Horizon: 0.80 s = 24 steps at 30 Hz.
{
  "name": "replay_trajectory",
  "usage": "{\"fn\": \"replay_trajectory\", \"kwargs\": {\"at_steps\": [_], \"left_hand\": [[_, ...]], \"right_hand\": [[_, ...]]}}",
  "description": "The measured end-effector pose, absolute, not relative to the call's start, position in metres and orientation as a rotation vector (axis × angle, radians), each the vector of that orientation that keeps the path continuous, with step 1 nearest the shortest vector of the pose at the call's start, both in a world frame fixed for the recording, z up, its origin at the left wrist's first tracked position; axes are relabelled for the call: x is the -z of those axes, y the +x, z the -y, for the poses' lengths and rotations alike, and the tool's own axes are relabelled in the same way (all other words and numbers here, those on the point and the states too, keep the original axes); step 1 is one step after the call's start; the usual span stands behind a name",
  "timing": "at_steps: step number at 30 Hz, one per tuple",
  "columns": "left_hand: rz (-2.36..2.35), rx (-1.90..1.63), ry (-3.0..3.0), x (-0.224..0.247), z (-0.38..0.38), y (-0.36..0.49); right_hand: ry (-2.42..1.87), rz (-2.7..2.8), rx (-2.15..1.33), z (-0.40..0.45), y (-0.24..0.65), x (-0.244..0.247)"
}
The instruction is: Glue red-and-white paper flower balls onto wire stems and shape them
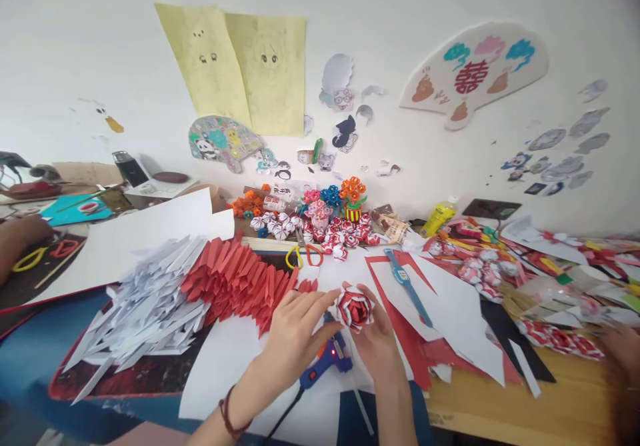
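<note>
A red-and-white paper flower (pixel 355 309) is held up between my hands at the middle of the view. My right hand (pixel 377 343) is closed around its right side and underside. From the left, my left hand (pixel 297 319) grips its edge between fingertips and thumb. Under my hands lies a blue hot glue gun (pixel 325 365) with a small red light lit and a glue stick near it. Red folded paper strips (pixel 240 283) are heaped left of my hands, with a pile of white strips (pixel 150 306) beyond them.
Finished paper flowers (pixel 345 233) cluster at the back near scissors (pixel 305 255). Right of my hands lie a blue watch (pixel 407 286) and red and white paper sheets (pixel 455 319). Other people's hands show at the left edge (pixel 20 236) and right edge (pixel 623 343).
</note>
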State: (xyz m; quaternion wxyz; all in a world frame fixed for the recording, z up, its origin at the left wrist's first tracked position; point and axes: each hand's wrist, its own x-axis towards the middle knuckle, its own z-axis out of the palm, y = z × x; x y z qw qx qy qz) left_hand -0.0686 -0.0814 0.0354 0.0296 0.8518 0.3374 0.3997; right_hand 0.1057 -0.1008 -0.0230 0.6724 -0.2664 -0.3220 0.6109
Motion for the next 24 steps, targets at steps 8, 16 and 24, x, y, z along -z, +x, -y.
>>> {"fn": "replay_trajectory", "kwargs": {"at_steps": [8,16,24], "left_hand": [[-1.022,-1.163,2.621,-0.03,0.067,-0.09],[-1.032,-0.931,2.512,-0.024,0.035,-0.086],[-1.168,-1.247,2.257,-0.032,0.023,-0.069]], "right_hand": [[-0.862,1.095,-1.255,0.101,0.119,0.006],[-0.991,1.223,-1.135,0.065,0.129,0.006],[-1.048,1.1,-1.058,0.032,0.128,0.024]]}}
